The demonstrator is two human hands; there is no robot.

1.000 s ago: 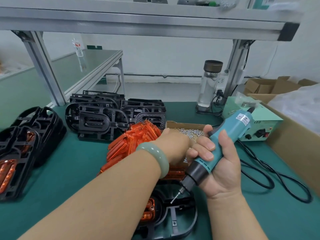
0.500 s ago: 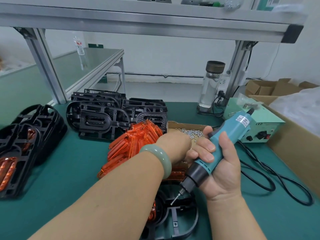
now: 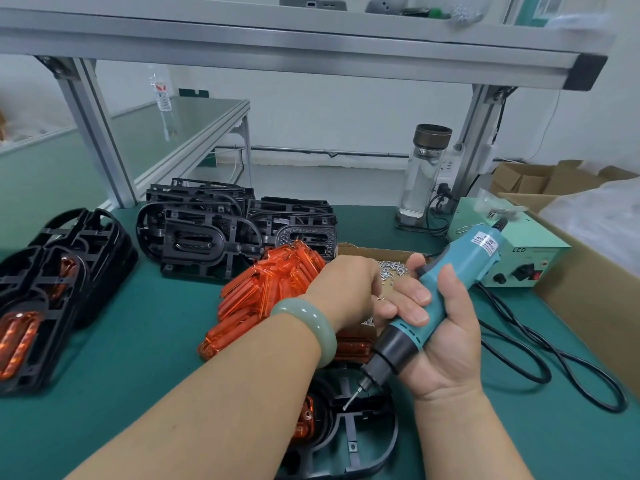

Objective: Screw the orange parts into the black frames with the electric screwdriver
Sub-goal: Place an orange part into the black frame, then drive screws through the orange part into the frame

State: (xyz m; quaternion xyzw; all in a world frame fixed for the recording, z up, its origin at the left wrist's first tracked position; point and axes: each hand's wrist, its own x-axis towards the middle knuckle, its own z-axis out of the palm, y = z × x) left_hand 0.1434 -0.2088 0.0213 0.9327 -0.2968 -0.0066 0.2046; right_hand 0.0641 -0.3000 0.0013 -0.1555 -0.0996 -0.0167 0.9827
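Barely moved since half a second ago: left hand (image 3: 346, 289) at the box of screws (image 3: 367, 250), fingers curled out of sight, contents impossible to tell. Right hand (image 3: 446, 344) wrapped round the electric screwdriver (image 3: 464, 275), bit poised just above the nearest black frame (image 3: 348, 434), orange part (image 3: 306, 420) seated in its left side. Step in hand, apparently: fetching a screw. Next: screw placed at the hole, tool pressed straight down.

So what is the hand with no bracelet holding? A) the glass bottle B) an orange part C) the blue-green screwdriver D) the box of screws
C: the right hand wraps its fingers round the screwdriver, its bit pointing down at the black frame.
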